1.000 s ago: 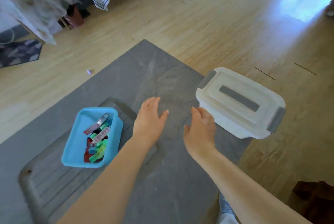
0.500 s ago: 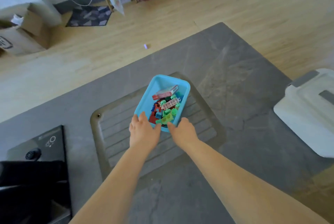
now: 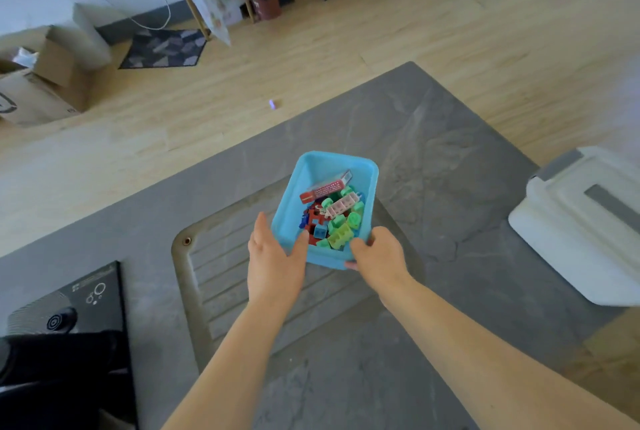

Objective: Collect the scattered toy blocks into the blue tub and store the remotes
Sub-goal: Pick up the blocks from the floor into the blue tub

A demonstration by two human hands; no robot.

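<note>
The blue tub (image 3: 323,166) is near the middle of the grey stone table (image 3: 433,169), over its ribbed recess. Inside lie several toy blocks (image 3: 337,221) in green, pink, red and blue, plus a flat red box. My left hand (image 3: 273,256) grips the tub's near-left corner, thumb over the rim. My right hand (image 3: 379,256) holds the near-right corner, fingers wrapped under the edge. The tub looks tilted, its near end raised off the surface. No remotes are visible.
A white lidded storage box (image 3: 581,221) with grey latches sits at the table's right edge. A black device (image 3: 69,322) lies at the near left. A small purple piece (image 3: 272,104) lies on the wooden floor beyond the table. Cardboard boxes (image 3: 38,83) stand far left.
Both hands moved from the bare tabletop beside the white box to the blue tub and closed on its near corners. The view swung left.
</note>
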